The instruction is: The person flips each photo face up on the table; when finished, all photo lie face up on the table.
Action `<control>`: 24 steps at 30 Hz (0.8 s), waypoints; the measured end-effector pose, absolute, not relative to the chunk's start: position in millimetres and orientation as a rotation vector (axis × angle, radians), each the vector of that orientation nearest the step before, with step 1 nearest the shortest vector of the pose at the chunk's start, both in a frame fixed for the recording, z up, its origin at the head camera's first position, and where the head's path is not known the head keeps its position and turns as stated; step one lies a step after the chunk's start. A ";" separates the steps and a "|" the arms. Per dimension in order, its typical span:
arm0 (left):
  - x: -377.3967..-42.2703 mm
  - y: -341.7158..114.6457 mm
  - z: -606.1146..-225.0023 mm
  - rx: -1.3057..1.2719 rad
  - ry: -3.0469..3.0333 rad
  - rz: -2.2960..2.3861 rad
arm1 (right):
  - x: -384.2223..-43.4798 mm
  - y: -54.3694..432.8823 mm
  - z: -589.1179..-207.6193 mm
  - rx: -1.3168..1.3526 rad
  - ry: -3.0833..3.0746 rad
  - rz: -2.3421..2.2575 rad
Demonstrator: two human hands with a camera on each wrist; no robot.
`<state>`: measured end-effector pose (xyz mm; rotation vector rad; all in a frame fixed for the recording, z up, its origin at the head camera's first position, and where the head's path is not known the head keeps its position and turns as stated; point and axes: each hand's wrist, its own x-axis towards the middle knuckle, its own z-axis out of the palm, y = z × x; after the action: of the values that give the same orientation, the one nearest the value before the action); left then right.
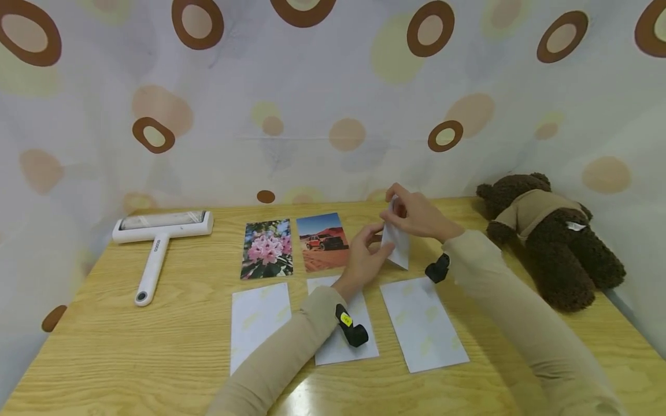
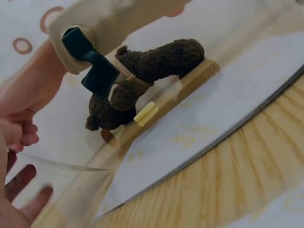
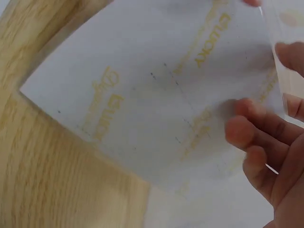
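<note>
My right hand (image 1: 416, 214) pinches the top of a photo print (image 1: 396, 242), which stands upright and bowed above the table. Yellow "LUCKY" lettering covers the back of this print (image 3: 142, 95) in the right wrist view; its picture side is hidden. Beside the print's left edge is my left hand (image 1: 364, 254), thumb and fingers spread apart. In the left wrist view the left hand's fingers (image 2: 21, 180) sit loosely near the thin edge of the sheet. Three white-backed prints lie face down in front: left (image 1: 257, 318), middle (image 1: 359, 352) under my left forearm, and right (image 1: 424, 323).
Behind them lie two face-up prints, a pink flower photo (image 1: 267, 248) and a red off-road car photo (image 1: 322, 242). A white lint roller (image 1: 156, 242) rests at the left. At the right a brown teddy bear (image 1: 546, 231) lies by my right sleeve. A patterned curtain (image 1: 312, 86) hangs behind.
</note>
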<state>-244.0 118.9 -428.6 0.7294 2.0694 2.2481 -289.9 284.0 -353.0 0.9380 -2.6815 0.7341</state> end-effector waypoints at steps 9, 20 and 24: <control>-238.8 114.9 -426.4 0.924 2.175 1.886 | -280.8 288.7 -338.0 0.820 -2.706 1.096; -243.5 112.0 -428.1 0.993 2.378 1.629 | -281.7 308.9 -347.4 0.610 -2.856 1.283; -242.7 112.9 -427.2 1.015 2.579 1.355 | -282.6 315.0 -356.7 0.589 -2.878 1.285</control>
<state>-242.7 112.9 -427.2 1.0152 2.5792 1.3547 -282.6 315.0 -356.7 0.5891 -2.8781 1.2850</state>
